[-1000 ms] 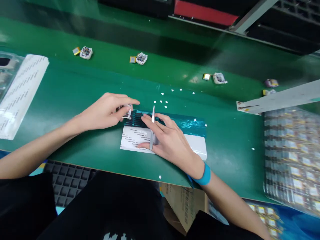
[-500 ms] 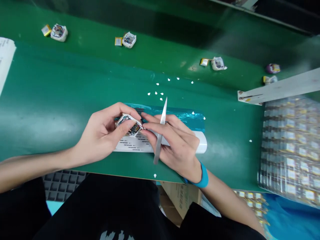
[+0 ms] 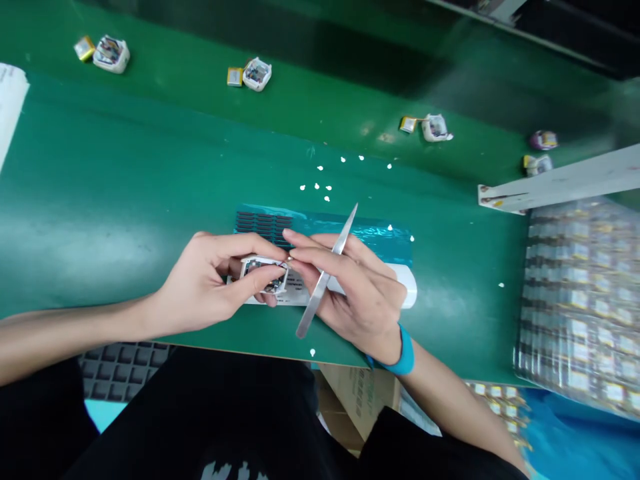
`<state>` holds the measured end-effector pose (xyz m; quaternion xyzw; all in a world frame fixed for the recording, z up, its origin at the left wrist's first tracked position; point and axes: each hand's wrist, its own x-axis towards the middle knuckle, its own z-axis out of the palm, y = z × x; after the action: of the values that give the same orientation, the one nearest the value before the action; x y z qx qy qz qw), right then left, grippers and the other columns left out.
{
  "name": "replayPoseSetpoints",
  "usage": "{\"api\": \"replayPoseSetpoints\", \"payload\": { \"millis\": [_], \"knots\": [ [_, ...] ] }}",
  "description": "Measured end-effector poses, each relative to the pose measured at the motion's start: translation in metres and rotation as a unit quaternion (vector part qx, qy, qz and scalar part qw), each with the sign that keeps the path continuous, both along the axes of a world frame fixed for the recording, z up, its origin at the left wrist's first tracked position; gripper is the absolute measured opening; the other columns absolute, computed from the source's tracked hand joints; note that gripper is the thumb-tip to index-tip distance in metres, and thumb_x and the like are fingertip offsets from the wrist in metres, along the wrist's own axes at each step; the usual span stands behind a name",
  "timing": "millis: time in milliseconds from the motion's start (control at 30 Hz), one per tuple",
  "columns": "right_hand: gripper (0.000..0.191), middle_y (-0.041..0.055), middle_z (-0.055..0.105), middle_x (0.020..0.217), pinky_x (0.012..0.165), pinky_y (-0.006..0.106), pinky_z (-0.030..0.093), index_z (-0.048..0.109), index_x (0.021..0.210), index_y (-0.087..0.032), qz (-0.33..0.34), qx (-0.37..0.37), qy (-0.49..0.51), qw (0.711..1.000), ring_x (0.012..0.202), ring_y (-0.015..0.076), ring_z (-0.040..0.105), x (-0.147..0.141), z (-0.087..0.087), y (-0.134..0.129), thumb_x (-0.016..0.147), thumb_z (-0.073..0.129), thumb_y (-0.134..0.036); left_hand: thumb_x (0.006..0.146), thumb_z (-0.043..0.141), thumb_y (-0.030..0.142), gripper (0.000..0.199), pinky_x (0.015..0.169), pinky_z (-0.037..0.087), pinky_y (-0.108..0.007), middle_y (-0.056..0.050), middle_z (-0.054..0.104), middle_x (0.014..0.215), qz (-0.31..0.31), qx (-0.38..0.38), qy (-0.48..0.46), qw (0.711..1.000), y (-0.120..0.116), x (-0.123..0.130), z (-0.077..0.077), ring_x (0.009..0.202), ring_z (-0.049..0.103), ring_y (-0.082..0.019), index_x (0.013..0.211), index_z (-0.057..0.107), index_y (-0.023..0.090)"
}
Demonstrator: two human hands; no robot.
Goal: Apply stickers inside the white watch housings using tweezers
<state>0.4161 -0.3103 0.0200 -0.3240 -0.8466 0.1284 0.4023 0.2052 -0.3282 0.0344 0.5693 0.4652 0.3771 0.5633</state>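
Note:
My left hand (image 3: 215, 273) is closed around a small white device housing (image 3: 287, 283) with its circuit board showing, the thumb lying across the open face. Close against its right edge, my right hand (image 3: 357, 287) has its thumb and index finger together at a tiny part or wire too small to make out. Steel tweezers (image 3: 320, 290) lie slanted across that hand, tip pointing up and away, held among the fingers. Under both hands are a printed white sheet (image 3: 295, 297) and a blue film (image 3: 385, 250) carrying rows of dark strips (image 3: 263, 225).
Several open housings with yellow batteries, such as one white housing (image 3: 257, 74), lie along the far green strip. Small white stickers (image 3: 320, 168) dot the green table (image 3: 125, 200). At right stand a white bar (image 3: 565, 177) and stacked clear trays (image 3: 575, 300).
My left hand has lowered and turned the housing more level. The tweezers have tilted further to the right at the tip. More of the dark strips now show.

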Motion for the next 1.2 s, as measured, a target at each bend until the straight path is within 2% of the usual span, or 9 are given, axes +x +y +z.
{"api": "replayPoseSetpoints", "payload": {
  "millis": [333,533,600,700,800,867,967,1067,1200],
  "knots": [
    [0.038,0.0115,0.081,0.116,0.086,0.035,0.071,0.068,0.126,-0.013,0.028,0.099,-0.029,0.994,0.104,0.0219,0.078,0.001,-0.005,0.003,0.090,0.075,-0.002,0.088,0.072,0.011,0.009,0.053,0.066,-0.017,0.006,0.078,0.075,0.008,-0.024,-0.089,0.996,-0.001,0.002,0.000,0.056,0.078,-0.017,0.092,0.078,0.016],
    [0.040,0.0046,0.081,0.121,0.083,0.033,0.071,0.068,0.128,-0.021,0.029,0.118,-0.071,0.990,0.099,0.0200,0.078,0.004,-0.005,0.005,0.092,0.070,-0.003,0.089,0.070,0.009,0.010,0.051,0.063,-0.014,0.004,0.079,0.076,-0.009,0.001,-0.070,0.998,0.000,0.001,0.002,0.052,0.076,-0.015,0.089,0.078,0.016],
    [0.046,0.0041,0.081,0.122,0.083,0.033,0.070,0.066,0.134,-0.023,-0.006,0.141,-0.088,0.986,0.095,0.0212,0.077,0.010,-0.005,0.010,0.092,0.071,-0.004,0.090,0.069,0.010,0.009,0.047,0.060,-0.012,0.004,0.076,0.068,-0.022,0.006,-0.054,0.998,0.001,0.000,0.002,0.048,0.074,-0.014,0.087,0.076,0.014],
    [0.056,0.0056,0.078,0.130,0.090,0.040,0.067,0.058,0.149,-0.028,-0.123,0.109,-0.098,0.982,0.105,0.0268,0.076,0.020,-0.001,0.024,0.098,0.064,-0.008,0.090,0.068,0.012,0.007,0.045,0.057,-0.011,0.004,0.070,0.060,-0.023,0.018,-0.028,0.999,0.003,-0.002,0.001,0.046,0.070,-0.012,0.092,0.075,0.013],
    [0.048,0.0066,0.077,0.130,0.089,0.045,0.065,0.060,0.147,-0.031,-0.194,0.095,-0.081,0.973,0.105,0.0297,0.076,0.029,0.006,0.036,0.103,0.057,-0.014,0.091,0.065,0.013,0.011,0.044,0.055,-0.012,0.003,0.069,0.063,-0.020,0.019,-0.016,0.999,0.005,-0.004,-0.001,0.046,0.067,-0.010,0.099,0.073,0.013],
    [0.040,0.0061,0.079,0.125,0.083,0.043,0.065,0.067,0.137,-0.031,-0.174,0.120,-0.059,0.976,0.099,0.0277,0.078,0.031,0.011,0.035,0.101,0.061,-0.013,0.092,0.063,0.012,0.012,0.042,0.054,-0.013,0.004,0.067,0.063,-0.036,0.000,-0.023,0.999,0.005,-0.004,-0.002,0.046,0.067,-0.010,0.102,0.069,0.014],
    [0.037,0.0064,0.080,0.124,0.075,0.037,0.065,0.068,0.131,-0.027,-0.046,0.150,-0.105,0.982,0.093,0.0237,0.077,0.026,0.014,0.026,0.097,0.069,-0.013,0.094,0.060,0.013,0.010,0.039,0.053,-0.016,0.005,0.064,0.064,-0.056,-0.035,-0.046,0.997,0.004,-0.005,-0.002,0.046,0.067,-0.012,0.103,0.063,0.016],
    [0.030,0.0066,0.078,0.128,0.071,0.033,0.065,0.069,0.130,-0.021,0.057,0.199,-0.184,0.961,0.094,0.0203,0.077,0.019,0.011,0.016,0.101,0.062,-0.015,0.094,0.061,0.015,0.010,0.040,0.055,-0.021,0.005,0.061,0.065,-0.064,-0.056,-0.062,0.994,0.003,-0.005,-0.002,0.047,0.067,-0.014,0.104,0.058,0.018],
    [0.029,0.0121,0.077,0.129,0.073,0.033,0.066,0.072,0.127,-0.013,0.066,0.205,-0.190,0.958,0.098,0.0224,0.077,0.015,0.005,0.013,0.100,0.060,-0.011,0.094,0.062,0.016,0.014,0.041,0.056,-0.023,0.004,0.063,0.069,-0.065,-0.078,-0.074,0.992,0.005,-0.005,-0.002,0.047,0.066,-0.015,0.106,0.055,0.018]
  ]
}}
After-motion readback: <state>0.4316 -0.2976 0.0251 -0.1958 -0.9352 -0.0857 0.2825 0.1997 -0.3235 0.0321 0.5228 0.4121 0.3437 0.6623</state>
